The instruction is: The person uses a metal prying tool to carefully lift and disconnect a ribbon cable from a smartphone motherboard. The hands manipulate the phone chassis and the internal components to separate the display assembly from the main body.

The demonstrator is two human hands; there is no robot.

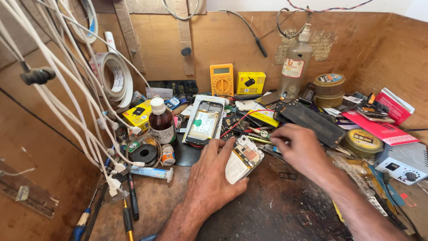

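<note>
My left hand point(213, 172) grips an opened phone point(243, 158), back cover off, with its circuit board and white battery showing; it is tilted just above the dark worn bench point(267, 209). My right hand point(299, 147) reaches into the clutter right of the phone, its fingertips among thin tools point(263, 139) by red wires; whether it holds one is hidden. A second opened phone frame point(204, 122) lies on white paper just beyond my left hand.
A brown bottle with a white cap point(161, 122), a yellow multimeter point(221, 79), a yellow box point(250, 82), a clear spray bottle point(294, 67) and round tins point(329, 85) crowd the back. White cables point(67, 89) hang at left. Screwdrivers point(129, 209) lie front left.
</note>
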